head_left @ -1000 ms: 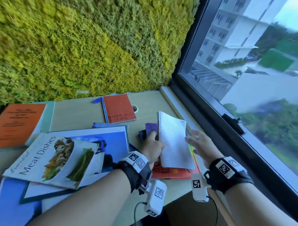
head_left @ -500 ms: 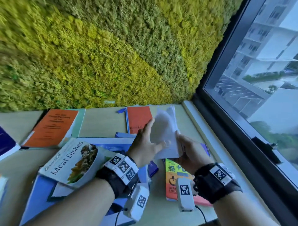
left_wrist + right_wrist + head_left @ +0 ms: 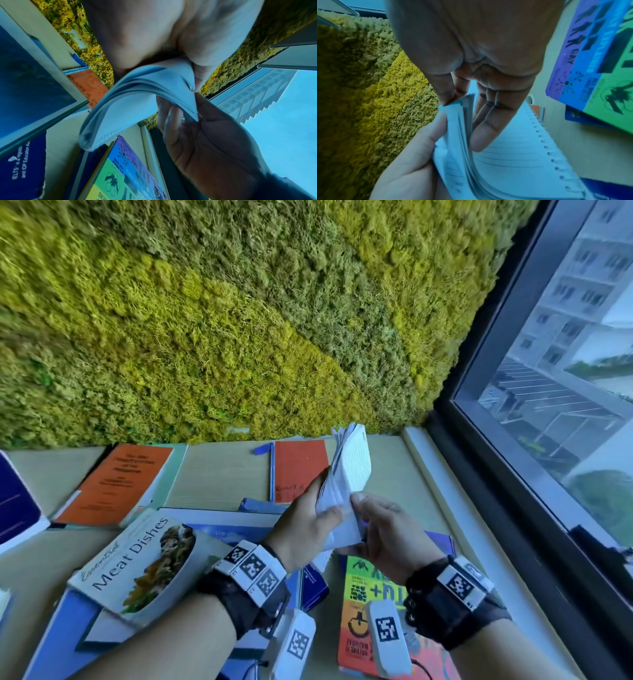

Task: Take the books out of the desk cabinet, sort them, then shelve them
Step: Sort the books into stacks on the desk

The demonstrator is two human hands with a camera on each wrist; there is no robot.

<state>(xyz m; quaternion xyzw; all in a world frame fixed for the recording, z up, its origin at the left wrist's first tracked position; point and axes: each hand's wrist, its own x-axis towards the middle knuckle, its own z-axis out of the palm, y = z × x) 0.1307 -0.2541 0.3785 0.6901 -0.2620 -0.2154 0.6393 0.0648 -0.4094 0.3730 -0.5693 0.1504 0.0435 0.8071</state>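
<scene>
A white spiral-bound lined notebook (image 3: 349, 474) (image 3: 137, 97) (image 3: 513, 155) is held up off the desk, its pages bent and fanned. My left hand (image 3: 305, 529) grips its page block from the left, thumb on the paper. My right hand (image 3: 387, 535) (image 3: 205, 148) pinches the near page corner between thumb and fingers (image 3: 484, 121). Books lie flat on the desk below: a rainbow-striped one (image 3: 363, 611) (image 3: 120, 175) (image 3: 599, 54), a Meat Dishes cookbook (image 3: 137, 563), a large blue book (image 3: 239, 529) (image 3: 25, 88), an orange notebook (image 3: 298, 467) and an orange book (image 3: 116, 484).
The beige desk (image 3: 219, 474) meets a moss wall (image 3: 239, 320) at the back and a dark-framed window (image 3: 513, 440) along the right. A dark blue IELTS book (image 3: 25, 169) lies near me, and a navy book (image 3: 17, 508) is at the far left.
The notebook has been lifted from flat on the pile to upright between both hands, and its pages now bend and fan. The head view has swung up and left.
</scene>
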